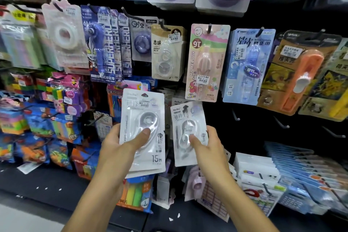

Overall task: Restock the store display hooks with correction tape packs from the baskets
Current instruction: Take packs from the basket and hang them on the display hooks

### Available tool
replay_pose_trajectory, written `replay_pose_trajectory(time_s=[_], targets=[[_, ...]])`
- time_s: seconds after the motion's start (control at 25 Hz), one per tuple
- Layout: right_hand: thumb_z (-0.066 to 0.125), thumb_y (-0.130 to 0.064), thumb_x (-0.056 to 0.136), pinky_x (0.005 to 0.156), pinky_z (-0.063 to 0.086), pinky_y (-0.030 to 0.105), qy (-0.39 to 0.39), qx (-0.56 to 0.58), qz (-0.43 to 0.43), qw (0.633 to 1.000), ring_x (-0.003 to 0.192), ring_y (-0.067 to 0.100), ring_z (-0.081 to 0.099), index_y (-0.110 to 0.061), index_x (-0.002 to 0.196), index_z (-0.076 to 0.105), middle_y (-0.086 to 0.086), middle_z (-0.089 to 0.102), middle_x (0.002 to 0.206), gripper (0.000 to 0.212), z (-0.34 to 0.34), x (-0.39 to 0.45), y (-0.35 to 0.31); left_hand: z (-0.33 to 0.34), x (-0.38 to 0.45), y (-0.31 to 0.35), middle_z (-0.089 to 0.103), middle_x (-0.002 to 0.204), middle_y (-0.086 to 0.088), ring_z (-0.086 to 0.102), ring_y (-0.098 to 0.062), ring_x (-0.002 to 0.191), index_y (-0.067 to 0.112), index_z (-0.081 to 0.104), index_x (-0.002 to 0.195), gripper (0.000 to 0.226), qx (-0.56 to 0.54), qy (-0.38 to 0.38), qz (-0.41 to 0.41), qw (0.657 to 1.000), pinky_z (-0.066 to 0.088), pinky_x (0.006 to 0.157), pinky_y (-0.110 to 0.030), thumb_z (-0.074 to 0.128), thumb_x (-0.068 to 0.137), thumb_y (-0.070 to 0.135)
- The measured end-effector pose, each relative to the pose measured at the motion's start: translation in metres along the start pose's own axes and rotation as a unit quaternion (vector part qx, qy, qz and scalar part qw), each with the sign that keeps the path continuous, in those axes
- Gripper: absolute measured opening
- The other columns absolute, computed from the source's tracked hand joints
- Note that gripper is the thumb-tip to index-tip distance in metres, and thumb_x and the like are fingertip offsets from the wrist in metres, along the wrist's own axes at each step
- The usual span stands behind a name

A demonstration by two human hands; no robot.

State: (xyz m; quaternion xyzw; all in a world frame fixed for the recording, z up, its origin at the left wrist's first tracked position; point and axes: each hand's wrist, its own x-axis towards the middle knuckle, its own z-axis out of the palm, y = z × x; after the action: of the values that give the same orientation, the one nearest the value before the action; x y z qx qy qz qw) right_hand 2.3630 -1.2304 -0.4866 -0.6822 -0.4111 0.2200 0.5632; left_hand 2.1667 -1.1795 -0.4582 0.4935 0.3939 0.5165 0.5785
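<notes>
Just left of the frame's centre, the left hand (114, 143) gripped a small stack of correction tape packs (143, 130), its thumb pressed flat across the front blister and its fingers curled out of sight behind the cards. The front pack was a pale grey-white card with a clear plastic bubble over a teardrop-shaped dispenser, a round spool visible near its top, a white price sticker above that, and "15M" printed at the lower right. The edges of further cards showed beneath it at the stack's lower end.

Right of centre, the right hand (207, 147) pinched a single pack (188, 133) of the same grey-white kind, thumb on the bubble and fingers behind. Its top hanging hole sat at the tip of a dark hook (185, 108), though whether the card was fully threaded on could not be told.

Both packs were held in front of a black pegboard wall (254, 128). Across the upper half of the frame hung rows of other carded goods: a pink My Melody pack (206, 62), a blue pack (246, 66), an orange dispenser pack (301, 73) and dark Superhero packs (105, 43). Bare hooks (282, 123) stood out at the right of centre. Colourful packets (37, 122) filled the left side, and stacked blue and white packs (291, 171) lay at the lower right. A dark shelf ledge (47, 181) ran along the lower left.
</notes>
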Motion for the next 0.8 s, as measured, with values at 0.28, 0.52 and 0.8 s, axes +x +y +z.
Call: replay_pose_trajectory(time_s=[0.28,0.52,0.8], targets=[[0.066,-0.047,0.091,0.091,0.049,0.026,0.022,-0.011,0.004,1.0,0.122,0.018,0.058,-0.032,0.14,0.047,-0.007,0.058,0.138,0.054,-0.001,0.009,0.009,0.01,0.0,-0.001,0.081,0.094,0.005,0.079,-0.017,0.083,0.025,0.07,0.107,0.055,0.047,-0.053,0.009,0.997,0.063,0.067,-0.036,0.09,0.056,0.035],[0.08,-0.019,0.078,0.064,0.059,0.024,-0.13,0.302,0.004,0.944,0.085,0.022,0.077,-0.006,0.113,0.066,0.011,0.078,0.099,0.04,0.006,-0.011,-0.009,0.016,0.001,-0.007,0.08,0.105,0.003,0.077,-0.02,0.097,0.03,0.07,0.111,0.064,0.089,-0.153,-0.014,0.984,0.064,0.081,-0.038,0.099,0.055,0.043],[0.069,-0.019,0.094,0.089,0.057,0.042,-0.034,0.175,-0.013,0.984,0.099,0.017,0.074,-0.031,0.113,0.066,-0.006,0.077,0.107,0.022,-0.019,-0.008,-0.002,0.001,0.008,-0.001,0.078,0.086,0.008,0.074,-0.008,0.069,0.026,0.07,0.091,0.02,0.064,0.063,0.041,0.995,0.056,0.054,-0.028,0.066,0.097,0.008]])
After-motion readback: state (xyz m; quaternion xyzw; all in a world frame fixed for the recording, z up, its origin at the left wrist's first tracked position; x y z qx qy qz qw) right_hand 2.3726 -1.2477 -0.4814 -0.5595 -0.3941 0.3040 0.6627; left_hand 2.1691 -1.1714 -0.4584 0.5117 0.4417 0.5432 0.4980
